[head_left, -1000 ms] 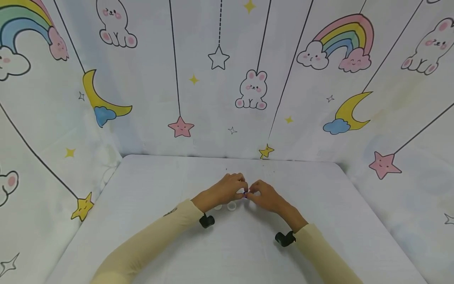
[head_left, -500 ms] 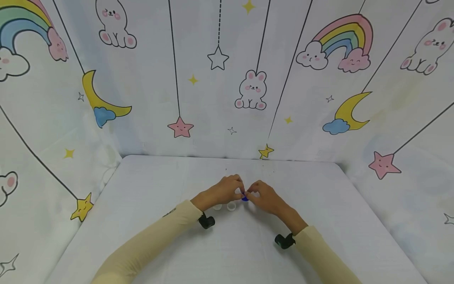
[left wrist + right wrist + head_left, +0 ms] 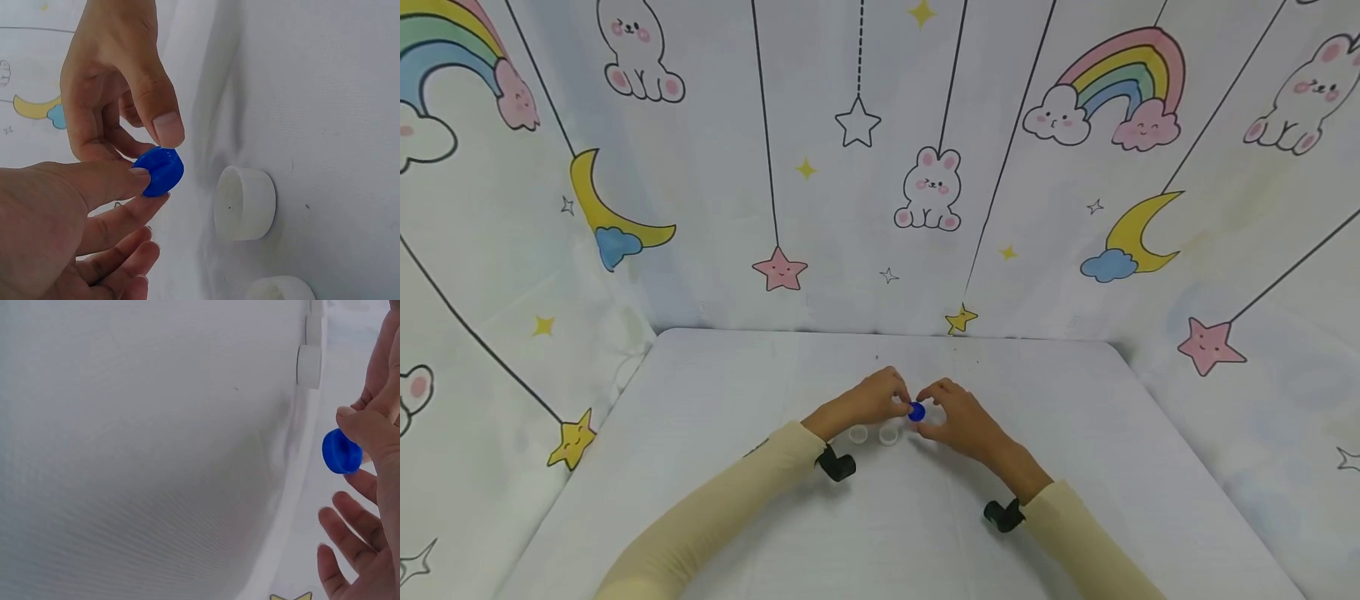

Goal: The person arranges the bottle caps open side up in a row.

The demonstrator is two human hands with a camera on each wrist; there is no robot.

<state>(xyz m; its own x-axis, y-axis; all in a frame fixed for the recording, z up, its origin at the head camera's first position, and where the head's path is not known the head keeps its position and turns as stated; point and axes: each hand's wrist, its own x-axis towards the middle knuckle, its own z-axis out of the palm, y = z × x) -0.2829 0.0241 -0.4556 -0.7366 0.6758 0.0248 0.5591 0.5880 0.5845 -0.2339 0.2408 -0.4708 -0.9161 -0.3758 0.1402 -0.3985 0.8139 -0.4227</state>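
A small round blue bottle cap (image 3: 164, 170) is held up between the two hands. My left hand (image 3: 871, 400) pinches it, the thumb lying on its face and the index finger beneath, as the left wrist view shows. My right hand (image 3: 964, 419) comes from the other side, its thumb and index finger at opposite edges of the cap. The other right fingers are spread loosely in the right wrist view. Below the hands, two white bottle caps (image 3: 889, 434) stand on the table, hollow side up.
The table (image 3: 760, 517) has a white cover. Behind it hangs a cloth (image 3: 715, 183) printed with rainbows, moons, stars and rabbits. Each wrist bears a black camera (image 3: 837, 464). At the right wrist view's top edge stand white caps (image 3: 309, 367) in a row.
The blue cap was mostly hidden between the fingertips; now its round face shows in the head view. My right thumb and index finger have spread wider apart around it.
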